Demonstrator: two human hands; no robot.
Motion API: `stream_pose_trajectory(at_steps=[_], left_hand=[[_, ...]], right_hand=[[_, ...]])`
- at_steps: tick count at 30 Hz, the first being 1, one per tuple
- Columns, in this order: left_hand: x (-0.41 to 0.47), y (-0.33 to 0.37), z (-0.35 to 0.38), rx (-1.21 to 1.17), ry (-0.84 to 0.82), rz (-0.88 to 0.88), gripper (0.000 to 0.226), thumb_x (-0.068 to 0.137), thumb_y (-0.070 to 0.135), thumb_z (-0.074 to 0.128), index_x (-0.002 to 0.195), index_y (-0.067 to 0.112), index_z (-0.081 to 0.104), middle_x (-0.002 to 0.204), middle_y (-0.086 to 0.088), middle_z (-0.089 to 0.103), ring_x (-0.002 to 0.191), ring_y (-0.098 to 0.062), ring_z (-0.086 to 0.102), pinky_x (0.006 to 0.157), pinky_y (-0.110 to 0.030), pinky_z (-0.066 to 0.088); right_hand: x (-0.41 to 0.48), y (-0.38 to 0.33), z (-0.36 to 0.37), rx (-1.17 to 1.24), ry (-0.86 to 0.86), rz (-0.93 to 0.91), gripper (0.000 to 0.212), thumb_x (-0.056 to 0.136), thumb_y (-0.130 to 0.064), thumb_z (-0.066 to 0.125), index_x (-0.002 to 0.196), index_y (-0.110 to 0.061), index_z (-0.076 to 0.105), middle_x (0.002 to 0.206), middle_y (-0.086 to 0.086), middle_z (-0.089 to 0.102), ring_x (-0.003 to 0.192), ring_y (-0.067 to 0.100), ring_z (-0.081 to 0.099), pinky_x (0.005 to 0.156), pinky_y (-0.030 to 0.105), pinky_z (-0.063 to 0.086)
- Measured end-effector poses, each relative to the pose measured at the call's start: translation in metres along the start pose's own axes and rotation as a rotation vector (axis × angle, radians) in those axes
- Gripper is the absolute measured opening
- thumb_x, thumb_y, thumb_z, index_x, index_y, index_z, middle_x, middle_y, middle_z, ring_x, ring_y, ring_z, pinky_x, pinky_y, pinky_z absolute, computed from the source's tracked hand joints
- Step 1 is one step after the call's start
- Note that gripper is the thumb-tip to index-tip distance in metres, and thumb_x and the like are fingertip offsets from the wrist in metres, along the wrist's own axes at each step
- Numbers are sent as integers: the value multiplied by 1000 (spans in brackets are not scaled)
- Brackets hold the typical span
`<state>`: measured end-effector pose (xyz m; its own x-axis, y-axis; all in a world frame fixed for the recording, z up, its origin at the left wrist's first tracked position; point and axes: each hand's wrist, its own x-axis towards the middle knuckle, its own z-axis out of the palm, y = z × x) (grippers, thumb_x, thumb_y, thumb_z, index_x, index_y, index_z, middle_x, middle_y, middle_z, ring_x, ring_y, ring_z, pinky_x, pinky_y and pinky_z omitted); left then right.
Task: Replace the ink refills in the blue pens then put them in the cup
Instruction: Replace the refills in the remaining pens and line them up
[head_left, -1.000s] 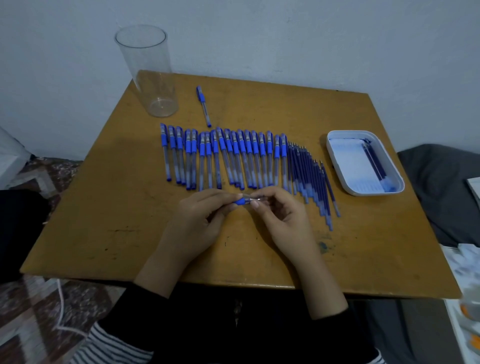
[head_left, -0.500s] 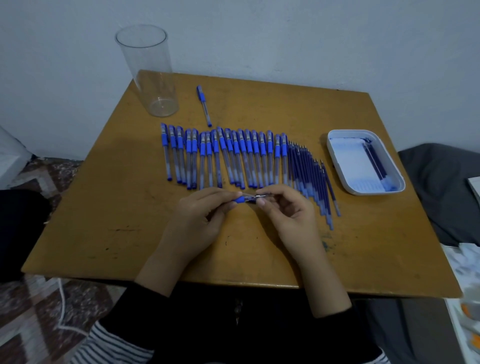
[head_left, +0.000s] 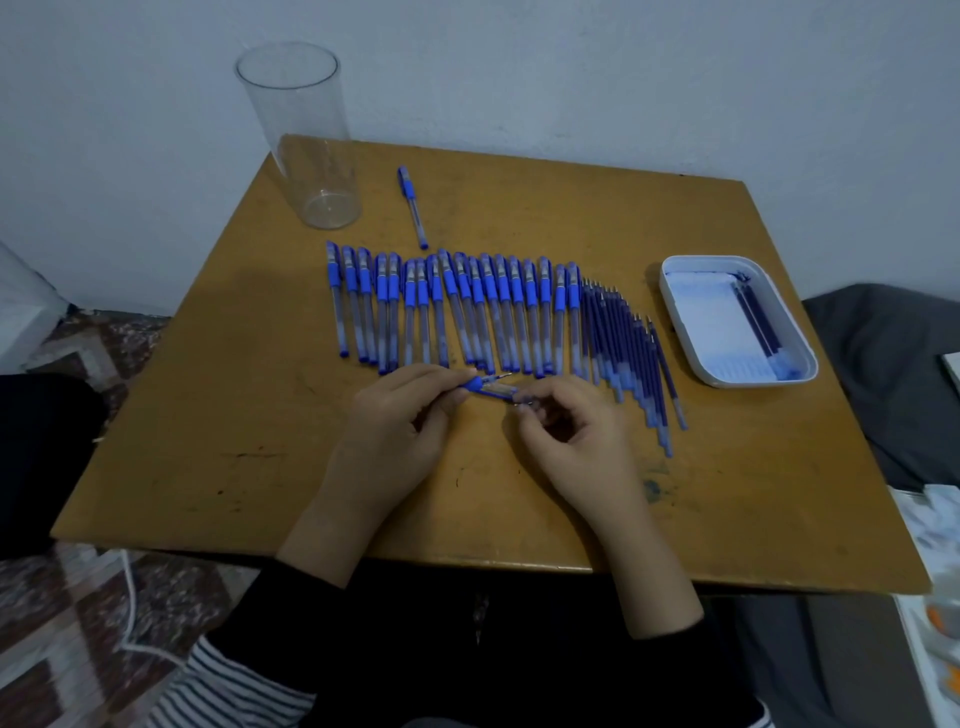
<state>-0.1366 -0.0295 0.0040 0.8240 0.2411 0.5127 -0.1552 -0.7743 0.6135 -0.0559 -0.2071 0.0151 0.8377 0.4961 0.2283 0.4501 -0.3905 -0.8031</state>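
Hands meet near the middle of the table (head_left: 208, 415): the left hand (head_left: 400, 431) pinches the blue grip of a pen (head_left: 475, 385), the right hand (head_left: 571, 436) pinches its other end (that end too blurred to make out). Beyond lie a row of blue pens (head_left: 452, 312) and loose refills (head_left: 623, 353); a white tray (head_left: 737, 379) sits by the right edge, the clear cup (head_left: 306, 145) at the far left corner.

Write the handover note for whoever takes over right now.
Left hand pinches the blue grip end of one clear-barrelled blue pen; right hand holds its barrel end.
Capped blue pens and bare ink refills lie in rows on the wooden table; few refills in the white tray.
Clear plastic cup holds no pens; one pen lies near it.
Left: the whole row.
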Motion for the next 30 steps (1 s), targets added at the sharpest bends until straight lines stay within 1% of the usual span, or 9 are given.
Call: stream_pose_trajectory(at_steps=[2, 4, 7, 11, 15, 19, 25, 28, 30], left_hand=[[0, 0, 0, 4, -3, -5, 25, 92, 6, 71, 116, 9, 74, 106, 2, 73, 97, -2, 64, 87, -12, 49], [0, 0, 0, 8, -7, -9, 26, 91, 6, 71, 117, 9, 74, 106, 2, 73, 97, -2, 64, 87, -12, 49], [0, 1, -1, 12, -8, -4, 26, 91, 5, 71, 116, 9, 74, 105, 2, 72, 96, 0, 62, 87, -9, 47], [0, 3, -2, 12, -12, -5, 26, 91, 5, 71, 116, 9, 74, 105, 1, 73, 97, -2, 63, 88, -15, 51], [0, 3, -1, 26, -9, -3, 26, 90, 4, 72, 115, 9, 74, 106, 1, 73, 98, -1, 62, 88, -17, 51], [0, 3, -1, 24, -6, 4, 27, 89, 2, 73, 115, 9, 74, 106, 0, 73, 98, -3, 63, 87, -18, 51], [0, 5, -2, 12, -22, 21, 27, 90, 3, 72, 116, 8, 73, 106, 0, 73, 98, -5, 65, 87, -21, 53], [1, 6, -3, -7, -29, 33, 27, 89, 2, 73, 115, 7, 73, 107, 0, 73, 100, -5, 65, 88, -22, 54], [1, 6, -3, -31, -32, 48, 27, 88, 2, 73, 114, 8, 74, 107, 4, 72, 100, -4, 65, 90, -20, 54]], right_hand=[[0, -1, 1, -60, -17, -49, 12, 85, -8, 69, 92, -18, 68, 87, -7, 63, 85, 5, 58, 75, 10, 44], [0, -2, 1, -106, -35, -67, 13, 85, -11, 70, 92, -21, 65, 87, -8, 61, 84, 4, 56, 74, 8, 41], [1, -1, 2, -141, -47, -85, 11, 84, -11, 69, 90, -19, 64, 86, -7, 60, 83, 4, 55, 73, 11, 42], [1, -1, 5, -177, -63, -90, 11, 84, -9, 70, 93, -17, 68, 89, -5, 60, 85, 4, 55, 77, 16, 45], [1, -1, 6, -172, -54, -104, 16, 85, -8, 71, 99, -15, 70, 92, -5, 62, 87, 2, 53, 80, 9, 43], [0, 0, 5, -153, -53, -91, 17, 86, -9, 71, 101, -16, 70, 92, -5, 62, 88, 3, 54, 79, 11, 45], [-1, 1, 2, -29, -1, -62, 18, 86, -11, 71, 102, -17, 71, 90, -6, 63, 87, 5, 58, 77, 12, 46], [-2, 1, 0, 112, 64, -5, 21, 86, -7, 70, 104, -17, 70, 91, -8, 64, 87, 7, 61, 78, 17, 50], [-2, 0, -2, 253, 80, 10, 29, 87, -6, 70, 115, -16, 67, 97, -4, 66, 93, 13, 64, 82, 24, 54]])
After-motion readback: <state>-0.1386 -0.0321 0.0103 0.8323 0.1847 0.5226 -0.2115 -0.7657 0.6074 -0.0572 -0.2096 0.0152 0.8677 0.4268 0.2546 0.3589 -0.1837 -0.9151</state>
